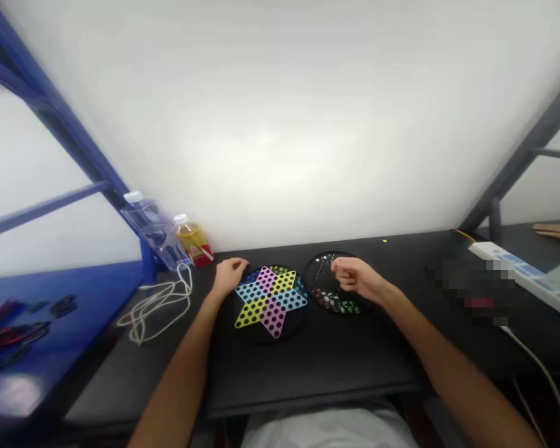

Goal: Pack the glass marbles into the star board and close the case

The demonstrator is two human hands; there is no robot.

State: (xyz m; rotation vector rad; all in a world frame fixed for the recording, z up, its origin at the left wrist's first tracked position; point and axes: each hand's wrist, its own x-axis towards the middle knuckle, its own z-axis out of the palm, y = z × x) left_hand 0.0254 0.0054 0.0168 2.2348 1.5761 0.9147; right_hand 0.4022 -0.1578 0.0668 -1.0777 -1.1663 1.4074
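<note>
A star-shaped Chinese checkers board [269, 298] in pink, yellow and blue, full of dark holes, lies on a round black base on the black desk. My left hand [230, 275] rests at the base's upper left edge, fingers loosely bent and apparently holding nothing. To the right is a round black tray [324, 274] with small red, green and white pieces [333, 302] along its near side and some white ones at the back. Over this tray hovers my right hand [358, 278], its fingers curled closed. Whatever they may pinch is hidden.
At the back left stand a large clear bottle [156, 230] and a yellow-and-red drink bottle [193, 239], beside a tangled white cable [161, 305]. A power strip [525, 274] lies right. Another person's hand [557, 232] shows at the far right. A white wall rises behind.
</note>
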